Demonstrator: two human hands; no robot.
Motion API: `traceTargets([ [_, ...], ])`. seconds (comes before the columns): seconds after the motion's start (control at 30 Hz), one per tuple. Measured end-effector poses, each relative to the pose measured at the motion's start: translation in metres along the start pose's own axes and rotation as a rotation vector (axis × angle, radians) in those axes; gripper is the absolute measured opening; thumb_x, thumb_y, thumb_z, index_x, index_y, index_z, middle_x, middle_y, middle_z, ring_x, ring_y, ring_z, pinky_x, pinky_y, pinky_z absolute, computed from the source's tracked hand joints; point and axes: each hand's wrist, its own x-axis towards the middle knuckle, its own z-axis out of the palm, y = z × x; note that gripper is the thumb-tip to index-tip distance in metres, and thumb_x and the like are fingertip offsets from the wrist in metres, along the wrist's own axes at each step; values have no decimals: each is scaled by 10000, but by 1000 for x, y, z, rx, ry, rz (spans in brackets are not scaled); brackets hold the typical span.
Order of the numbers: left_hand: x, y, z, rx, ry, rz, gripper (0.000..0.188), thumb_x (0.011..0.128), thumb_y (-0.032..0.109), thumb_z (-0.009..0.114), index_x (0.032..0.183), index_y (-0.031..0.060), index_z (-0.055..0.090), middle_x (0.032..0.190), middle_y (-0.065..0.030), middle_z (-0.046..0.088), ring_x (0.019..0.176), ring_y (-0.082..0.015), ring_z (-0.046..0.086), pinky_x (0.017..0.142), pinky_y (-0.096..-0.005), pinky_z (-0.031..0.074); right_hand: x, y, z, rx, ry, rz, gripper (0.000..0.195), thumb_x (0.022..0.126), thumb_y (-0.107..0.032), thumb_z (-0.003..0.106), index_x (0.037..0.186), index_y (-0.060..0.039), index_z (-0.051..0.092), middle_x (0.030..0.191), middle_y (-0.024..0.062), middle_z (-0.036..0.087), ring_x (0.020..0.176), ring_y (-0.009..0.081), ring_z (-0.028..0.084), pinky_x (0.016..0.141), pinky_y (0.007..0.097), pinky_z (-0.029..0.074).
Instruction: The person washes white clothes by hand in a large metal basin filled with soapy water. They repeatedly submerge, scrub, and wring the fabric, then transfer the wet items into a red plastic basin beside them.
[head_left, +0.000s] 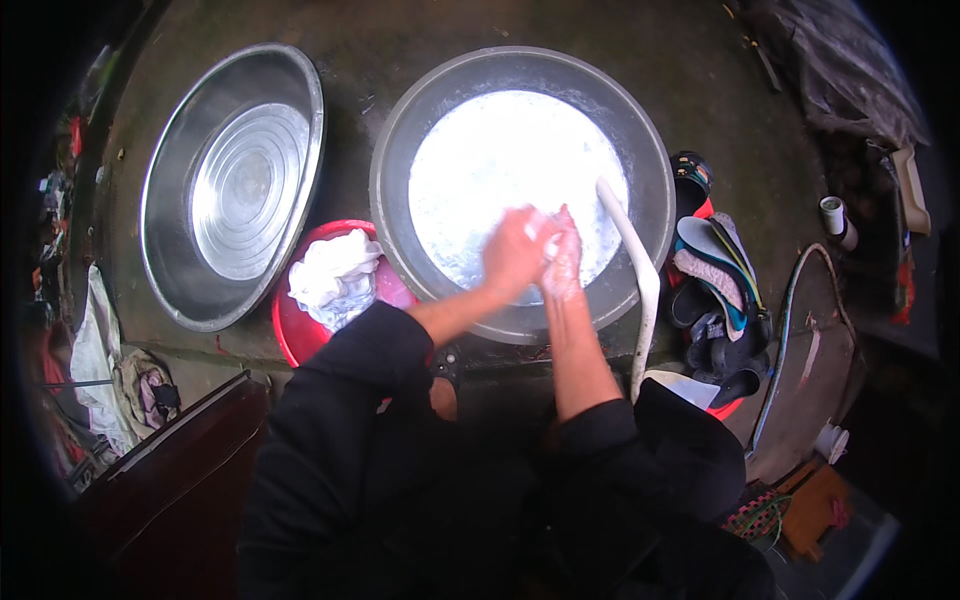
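Observation:
A large grey basin (390, 180) stands before me, filled with bright white, sudsy-looking water (495, 157). Over its near half, my left hand (516, 244) and my right hand (564, 259) press together, fingers bent. Motion blur covers the left hand, and wet foam coats the right one. Small white patches show between the fingers; whether they are suds or a piece of cloth, I cannot tell. A white hose (637, 262) hangs over the basin's right rim, its end at the water, to the right of my hands.
A shiny metal basin (251, 191) leans tilted at left. Below it, a red basin (289, 315) holds crumpled white cloth (337, 274). Shoes (727, 345) and insoles (709, 274) are piled right of the grey basin. Further right stands a white cup (832, 214); a thin hose (776, 367) curves nearby.

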Motion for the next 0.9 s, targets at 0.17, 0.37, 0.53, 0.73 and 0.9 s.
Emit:
traceTargets([
  [0.17, 40, -48, 14, 124, -235, -58, 305, 889, 342, 512, 932, 99, 691, 902, -156, 671, 818, -331, 648, 737, -435, 494, -22, 31, 9, -32, 185, 7, 408, 964, -312, 419, 1238, -19, 494, 1093, 140, 606, 981, 263, 608, 897, 403, 493],
  [0.37, 88, -38, -45, -382, 28, -68, 350, 931, 300, 485, 840, -10, 620, 772, -182, 629, 717, -333, 608, 691, -421, 465, -25, -15, 27, -165, 45, 42, 399, 973, -325, 442, 1237, -28, 482, 1182, 130, 578, 1109, 252, 555, 970, 418, 448],
  [0.53, -10, -2, -5, 98, -66, 342, 253, 868, 225, 556, 835, -21, 605, 777, -195, 601, 768, -342, 604, 698, -453, 463, 1, 16, -24, 155, -343, 228, 392, 988, -366, 369, 1185, -61, 517, 1151, 134, 580, 1139, 250, 531, 980, 462, 433],
  [0.73, 58, -31, -40, 16, -44, -151, 171, 804, 216, 608, 873, 61, 622, 820, -176, 584, 833, -345, 598, 744, -422, 466, -38, 50, 52, -6, 68, 5, 403, 1004, -342, 381, 1211, -29, 528, 1072, 91, 598, 955, 204, 591, 837, 340, 492],
  [0.9, -7, -9, -10, -197, -145, 67, 150, 799, 197, 638, 913, 101, 623, 1082, -131, 535, 1046, -332, 474, 908, -433, 396, -5, 1, 16, 8, 167, 33, 515, 978, -442, 389, 1201, 10, 495, 985, 105, 600, 939, 268, 593, 840, 370, 506],
])
